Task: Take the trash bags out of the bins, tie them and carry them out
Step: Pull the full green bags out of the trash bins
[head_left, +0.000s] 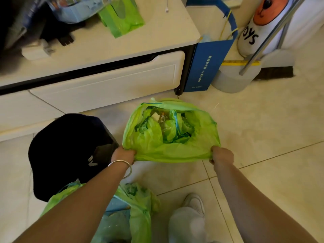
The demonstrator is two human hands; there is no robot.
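Status: task in progress, tying stage of 1 bag.

1. The green trash bag [171, 135] sits on the tiled floor [263, 137], out of any bin, just right of the black bin [70, 151]. Its mouth is open and spread wide; packaging and crumpled green plastic show inside.
2. The left hand [123, 154] is closed on the near left edge of the bag rim. The right hand [221, 155] is closed on the near right edge of the same rim. The hands are well apart, and the rim is stretched between them.
3. No knot shows in this bag. Judgement: removal from the bin is done for this bag; tying is at its start, since the 2 gripped edges have yet to be brought together.
4. A second green bag [138, 207] lies on the floor at the near edge of the view, under the left forearm and beside the person's white shoe [194, 204]. It holds contents. Whether it is tied cannot be told, because the arm covers much of it.
5. The black bin shows no green liner from this angle; its interior is too dark to confirm.
6. A folded green bag [121, 18] lies on the white surface [157, 35] at the far left, apart from the work.

Remaining, as judged: tie the open bag, check the second bag, then carry both out. Neither bag is lifted for carrying.
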